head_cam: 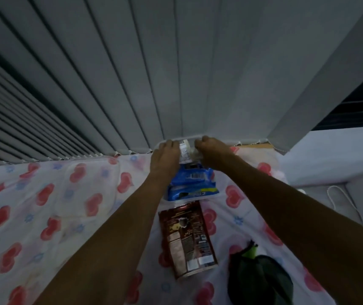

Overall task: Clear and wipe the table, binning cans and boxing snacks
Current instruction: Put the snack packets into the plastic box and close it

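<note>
Both my arms reach to the far edge of the table, which is covered by a white cloth with red hearts (44, 194). My left hand (165, 159) and my right hand (213, 154) close from either side on a small white snack packet (185, 153), upright between them. Just below the hands a blue snack bag (192, 183) sits in what looks like a clear box; the box's walls are hard to make out. A brown snack pouch (187, 238) lies flat on the cloth nearer to me.
A dark green cloth with a light green tip (259, 280) lies at the near right. Grey vertical blinds (132, 73) hang right behind the table's far edge. A white cable (339, 199) runs along the pale ledge on the right.
</note>
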Motion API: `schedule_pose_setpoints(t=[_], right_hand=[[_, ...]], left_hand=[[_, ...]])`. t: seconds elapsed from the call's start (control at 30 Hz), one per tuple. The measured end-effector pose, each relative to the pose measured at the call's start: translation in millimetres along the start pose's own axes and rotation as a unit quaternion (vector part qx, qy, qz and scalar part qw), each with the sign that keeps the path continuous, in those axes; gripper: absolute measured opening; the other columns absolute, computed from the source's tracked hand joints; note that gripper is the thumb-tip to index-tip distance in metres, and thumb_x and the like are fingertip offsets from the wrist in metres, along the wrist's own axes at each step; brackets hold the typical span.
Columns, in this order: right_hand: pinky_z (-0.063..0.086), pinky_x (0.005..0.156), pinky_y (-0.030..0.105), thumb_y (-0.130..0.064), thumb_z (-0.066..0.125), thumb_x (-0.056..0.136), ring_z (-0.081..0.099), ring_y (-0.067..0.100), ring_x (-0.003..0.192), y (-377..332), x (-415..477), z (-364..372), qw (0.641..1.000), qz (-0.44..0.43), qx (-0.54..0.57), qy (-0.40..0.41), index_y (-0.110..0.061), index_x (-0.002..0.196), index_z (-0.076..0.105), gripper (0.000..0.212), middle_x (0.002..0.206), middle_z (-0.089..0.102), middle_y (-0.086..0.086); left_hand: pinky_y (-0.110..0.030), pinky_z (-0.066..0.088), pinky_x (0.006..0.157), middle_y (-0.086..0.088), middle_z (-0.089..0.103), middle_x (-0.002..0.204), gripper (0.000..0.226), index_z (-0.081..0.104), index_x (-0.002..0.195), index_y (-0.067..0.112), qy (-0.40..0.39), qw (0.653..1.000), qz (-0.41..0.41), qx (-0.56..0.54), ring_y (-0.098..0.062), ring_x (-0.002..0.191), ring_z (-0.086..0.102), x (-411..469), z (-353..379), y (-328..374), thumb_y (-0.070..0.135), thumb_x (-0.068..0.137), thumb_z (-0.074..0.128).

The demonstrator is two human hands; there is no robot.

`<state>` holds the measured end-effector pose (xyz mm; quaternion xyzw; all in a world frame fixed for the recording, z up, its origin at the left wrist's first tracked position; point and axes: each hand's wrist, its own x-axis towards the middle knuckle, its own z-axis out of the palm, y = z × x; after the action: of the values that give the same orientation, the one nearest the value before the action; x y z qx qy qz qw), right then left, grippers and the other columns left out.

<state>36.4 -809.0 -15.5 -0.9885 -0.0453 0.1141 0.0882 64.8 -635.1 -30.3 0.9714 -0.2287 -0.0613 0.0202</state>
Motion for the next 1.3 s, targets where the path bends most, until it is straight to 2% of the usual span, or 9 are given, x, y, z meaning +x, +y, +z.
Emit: schedule_pose_setpoints(t=[0.1,0.3,0.6,0.8,1.0,1.1,1.17,1.23,1.3], right_hand=[[0.05,0.091,0.037,-0.012,0.072,0.085,0.056,0.031,0.114,1.3,6.7,16.7,0.999,-0.021,0.022,0.018,-0.009,0.127,0.053,0.047,0.127,0.053,0.016],[0.051,0.099,0.038,-0.008,0.067,0.09,0.057,0.028,0.118,0.9,2.9,27.0,0.997,-0.034,0.072,-0.018,-0.007,0.129,0.057,0.041,0.135,0.053,0.016],[0.058,0.082,0.039,-0.014,0.069,0.087,0.058,0.028,0.111,-36.0,-74.8,39.4,0.981,-0.002,0.141,0.135,-0.009,0.126,0.06,0.04,0.126,0.059,0.016],[0.056,0.079,0.045,-0.014,0.066,0.088,0.058,0.035,0.107,-84.0,-143.8,61.3,0.978,0.0,0.13,0.16,-0.005,0.119,0.062,0.033,0.121,0.06,0.02],[0.048,0.079,0.034,-0.028,0.061,0.09,0.06,0.023,0.097,-117.1,-204.8,102.1,0.953,0.127,0.209,0.177,-0.017,0.114,0.062,0.026,0.106,0.063,0.002],[0.045,0.083,0.032,-0.032,0.066,0.093,0.054,0.015,0.098,-136.8,-240.6,116.2,0.908,0.248,0.302,0.151,-0.012,0.129,0.052,0.044,0.109,0.054,-0.001],[0.047,0.074,0.023,-0.028,0.066,0.095,0.061,0.013,0.09,-147.0,-260.0,129.3,0.869,0.3,0.378,0.112,-0.008,0.133,0.048,0.047,0.11,0.059,0.0],[0.052,0.065,0.018,-0.026,0.064,0.097,0.065,0.008,0.083,-155.5,-273.9,140.2,0.845,0.32,0.42,0.088,-0.009,0.131,0.047,0.041,0.113,0.066,0.0],[0.06,0.072,0.028,-0.032,0.064,0.096,0.07,0.011,0.086,-158.2,-280.0,151.9,0.832,0.337,0.43,0.094,-0.015,0.122,0.052,0.033,0.112,0.07,0.002]], left_hand=[[-0.043,0.048,0.094,-0.01,0.053,0.13,0.055,0.051,0.132,0.014,0.023,1.0,-0.011,-0.014,-0.031,0.123,0.05,3.4,15.9,3.1,0.01,0.082,0.074],[-0.044,0.034,0.108,-0.005,0.045,0.152,0.042,0.055,0.139,0.02,-0.032,0.999,0.015,0.02,-0.025,0.139,0.04,-17.4,22.5,0.2,0.03,0.098,0.054],[-0.044,0.04,0.107,-0.01,0.043,0.147,0.051,0.052,0.139,0.02,0.031,0.998,0.031,-0.045,-0.028,0.134,0.043,-97.4,26.5,6.5,0.041,0.093,0.06],[-0.045,0.043,0.1,-0.011,0.043,0.146,0.054,0.05,0.142,0.021,0.028,0.994,0.025,-0.103,-0.031,0.13,0.047,-163.2,33.4,17.4,0.035,0.091,0.062],[-0.046,0.052,0.093,-0.01,0.053,0.132,0.051,0.056,0.134,0.018,0.039,0.964,-0.02,-0.261,-0.033,0.117,0.055,-241.6,46.5,17.9,0.031,0.085,0.059],[-0.046,0.054,0.093,-0.01,0.052,0.131,0.057,0.05,0.14,0.024,-0.019,0.932,-0.103,-0.346,-0.031,0.115,0.058,-273.7,69.4,18.0,0.031,0.086,0.066],[-0.044,0.059,0.086,-0.004,0.06,0.124,0.058,0.048,0.139,0.032,-0.049,0.907,-0.117,-0.402,-0.025,0.109,0.065,-289.1,90.5,16.2,0.046,0.085,0.065],[-0.035,0.058,0.087,0.0,0.06,0.128,0.06,0.047,0.14,0.033,-0.064,0.893,-0.118,-0.43,-0.018,0.113,0.064,-302.2,95.4,19.7,0.054,0.087,0.065],[-0.019,0.048,0.088,-0.001,0.054,0.135,0.057,0.047,0.143,0.023,-0.071,0.886,-0.109,-0.445,-0.016,0.119,0.057,-312.6,85.6,24.5,0.041,0.093,0.067]])
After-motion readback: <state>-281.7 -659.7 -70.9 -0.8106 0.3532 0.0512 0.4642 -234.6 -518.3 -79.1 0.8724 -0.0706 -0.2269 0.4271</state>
